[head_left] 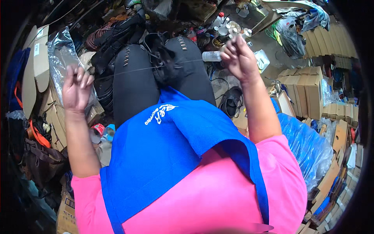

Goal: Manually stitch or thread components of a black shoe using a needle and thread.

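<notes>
Between my thighs rests a black shoe [165, 68], its opening and straps partly lost against my black trousers. A thin dark thread [132, 71] runs taut out to both sides across it. My left hand [78, 87], raised at the left, has its fingers curled closed at the thread's left end. Higher up on the right, my right hand [240, 58] is closed in a pinch at the other end, its fingertips blurred. The exact grip on the thread is too small to see. A blue apron [156, 156] covers my lap.
Another black shoe [231, 101] lies on the floor to the right. Several bottles, one a clear plastic bottle [211, 56], stand beyond my right knee. Cardboard boxes [302, 87] are stacked at the right, near a blue plastic-wrapped bundle [304, 144]. Clear plastic wrap [62, 54] lies left.
</notes>
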Available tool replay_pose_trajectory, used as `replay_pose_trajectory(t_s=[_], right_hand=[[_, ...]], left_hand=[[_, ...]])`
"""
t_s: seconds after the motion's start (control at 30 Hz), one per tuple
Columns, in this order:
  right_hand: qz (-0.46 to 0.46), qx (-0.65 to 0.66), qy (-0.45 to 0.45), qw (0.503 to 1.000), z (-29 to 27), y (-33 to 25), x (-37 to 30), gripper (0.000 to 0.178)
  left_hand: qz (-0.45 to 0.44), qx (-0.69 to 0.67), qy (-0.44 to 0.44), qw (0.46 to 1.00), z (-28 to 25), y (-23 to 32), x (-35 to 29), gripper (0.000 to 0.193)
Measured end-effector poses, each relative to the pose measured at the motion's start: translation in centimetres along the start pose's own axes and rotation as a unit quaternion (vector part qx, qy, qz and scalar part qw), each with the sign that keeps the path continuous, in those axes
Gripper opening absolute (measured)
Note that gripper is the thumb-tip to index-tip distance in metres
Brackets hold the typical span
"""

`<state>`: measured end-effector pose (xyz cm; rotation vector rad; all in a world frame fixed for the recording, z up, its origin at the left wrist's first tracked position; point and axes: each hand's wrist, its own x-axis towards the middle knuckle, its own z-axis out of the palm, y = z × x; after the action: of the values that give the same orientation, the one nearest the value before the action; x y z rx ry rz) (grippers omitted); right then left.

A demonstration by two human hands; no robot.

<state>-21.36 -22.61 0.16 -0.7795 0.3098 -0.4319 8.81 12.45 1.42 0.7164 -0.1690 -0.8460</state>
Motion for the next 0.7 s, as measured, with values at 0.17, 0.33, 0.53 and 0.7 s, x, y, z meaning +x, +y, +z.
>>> replay_pose_trajectory(t_s=[0.17, 0.33, 0.53, 0.7], right_hand=[[-0.171, -0.158, 0.309, 0.922, -11.2, -9.0, -7.7, 0.016], [-0.062, -0.413, 0.306, 0.856, -8.2, -6.0, -6.2, 0.026], [-0.060, -0.565, -0.095, 0.817, 4.0, 1.4, 1.0, 0.016], [-0.052, -0.615, -0.165, 0.769, 5.0, 2.4, 2.7, 0.012]], left_hand=[[0.156, 0.169, 0.069, 0.971, -13.2, 13.3, -4.6, 0.019], [0.124, 0.372, 0.169, 0.904, -6.8, 4.9, 0.1, 0.024], [0.158, 0.649, -0.270, 0.693, 9.4, -9.4, 3.5, 0.025], [0.068, 0.661, -0.330, 0.671, 10.8, -11.6, 5.7, 0.018]])
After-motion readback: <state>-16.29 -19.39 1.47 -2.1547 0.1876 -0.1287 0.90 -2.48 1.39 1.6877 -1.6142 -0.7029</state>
